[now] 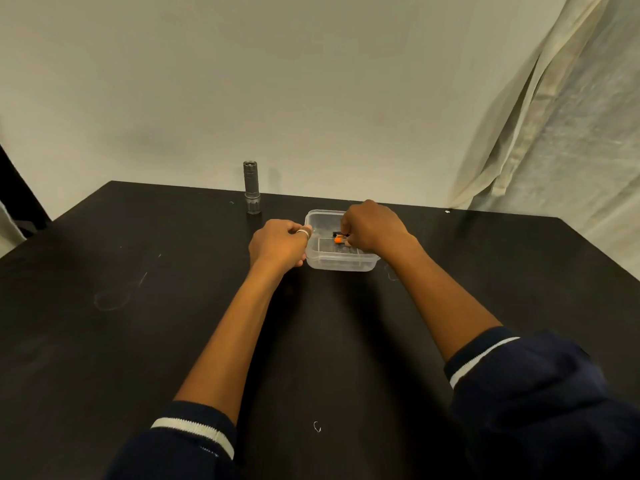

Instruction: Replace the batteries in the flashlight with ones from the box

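A grey metal flashlight (251, 187) stands upright near the far edge of the black table, left of the box. The clear plastic box (341, 263) sits in the middle of the table. My right hand (372, 230) reaches down into the box, and its fingertips pinch a black and orange battery (338, 238). My left hand (278, 244), with a ring on one finger, grips the box's left rim. The rest of the box's contents is hidden by my right hand.
The black table (138, 323) runs to a plain wall at the back. A pale curtain (554, 116) hangs at the right, past the table's far right corner. A dark frame edge (17, 192) shows at the far left.
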